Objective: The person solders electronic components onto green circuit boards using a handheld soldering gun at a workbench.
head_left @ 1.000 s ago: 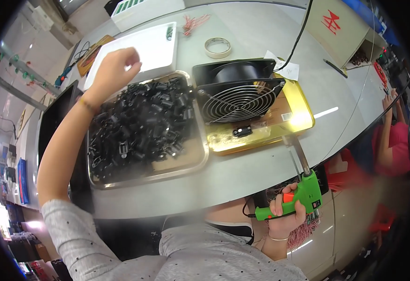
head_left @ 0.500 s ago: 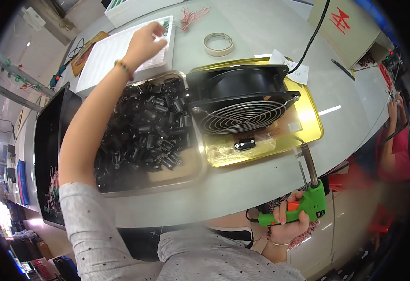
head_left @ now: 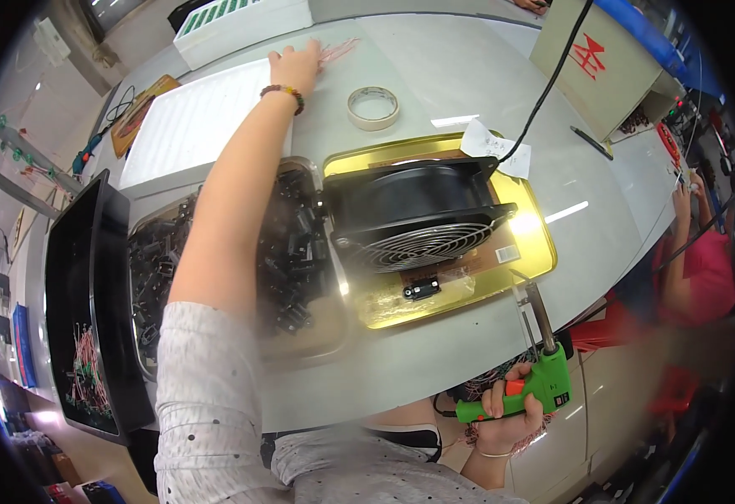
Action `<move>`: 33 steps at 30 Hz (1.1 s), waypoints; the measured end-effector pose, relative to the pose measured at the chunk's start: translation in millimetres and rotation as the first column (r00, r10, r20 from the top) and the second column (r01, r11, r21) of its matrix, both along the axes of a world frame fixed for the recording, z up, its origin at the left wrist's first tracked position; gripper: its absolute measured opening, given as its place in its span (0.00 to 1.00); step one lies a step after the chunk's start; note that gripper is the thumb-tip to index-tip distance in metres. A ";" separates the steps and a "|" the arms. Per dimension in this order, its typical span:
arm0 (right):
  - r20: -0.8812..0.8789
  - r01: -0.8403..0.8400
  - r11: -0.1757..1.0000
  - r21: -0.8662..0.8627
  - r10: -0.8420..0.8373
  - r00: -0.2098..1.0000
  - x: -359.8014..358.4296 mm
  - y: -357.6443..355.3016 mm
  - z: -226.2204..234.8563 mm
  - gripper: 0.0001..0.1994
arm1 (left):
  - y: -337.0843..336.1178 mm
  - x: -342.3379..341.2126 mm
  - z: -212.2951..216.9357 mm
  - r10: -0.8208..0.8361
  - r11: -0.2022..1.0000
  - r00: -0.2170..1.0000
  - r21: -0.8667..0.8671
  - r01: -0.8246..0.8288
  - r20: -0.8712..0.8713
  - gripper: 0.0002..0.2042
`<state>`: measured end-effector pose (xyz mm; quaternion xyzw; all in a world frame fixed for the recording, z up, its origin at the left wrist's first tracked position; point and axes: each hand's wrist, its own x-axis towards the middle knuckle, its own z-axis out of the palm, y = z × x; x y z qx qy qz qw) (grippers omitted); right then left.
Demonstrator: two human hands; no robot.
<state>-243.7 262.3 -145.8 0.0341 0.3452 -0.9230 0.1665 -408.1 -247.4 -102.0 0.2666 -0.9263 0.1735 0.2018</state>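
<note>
My left hand [head_left: 296,69] reaches to the far side of the table, just past the white foam tray [head_left: 208,118]. Its fingers look apart, and the fingertips meet the near end of a small bundle of thin red and white wires [head_left: 339,50]; nothing shows held in them. Low at the right, my right hand [head_left: 506,424] grips a green soldering gun [head_left: 549,382] with a red trigger, its metal tip pointing up toward the yellow tray [head_left: 539,260]. On that tray, a small black component [head_left: 422,289] lies in front of a black fan [head_left: 418,197] with a wire grille.
My left forearm crosses a metal tray of black components [head_left: 300,244]. A black bin [head_left: 90,336] with wired parts stands at the left. Beyond are a tape roll [head_left: 373,108], a foam box [head_left: 241,29] and a pen [head_left: 591,142]. Another person [head_left: 695,269] is at the right.
My left hand has moved from above the white tray rightward to the red and white wires. My right hand still holds the soldering gun. The view has shifted slightly.
</note>
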 end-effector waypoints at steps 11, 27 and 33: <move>-0.077 -0.096 0.994 -0.050 0.092 0.993 -1.0 6.8 -5.5 0.19 | -43.8 35.2 48.3 0.041 0.846 0.517 0.305 0.438 -0.855 0.12; -0.115 -0.157 0.978 -0.135 0.142 0.983 3.1 16.6 -5.3 0.18 | 44.7 199.6 134.2 0.081 0.542 0.175 0.191 0.818 -0.981 0.09; -0.175 -0.185 0.976 -0.111 0.164 0.971 14.7 20.9 -0.6 0.19 | 19.4 192.9 73.7 0.224 0.551 0.649 0.644 0.531 -0.727 0.10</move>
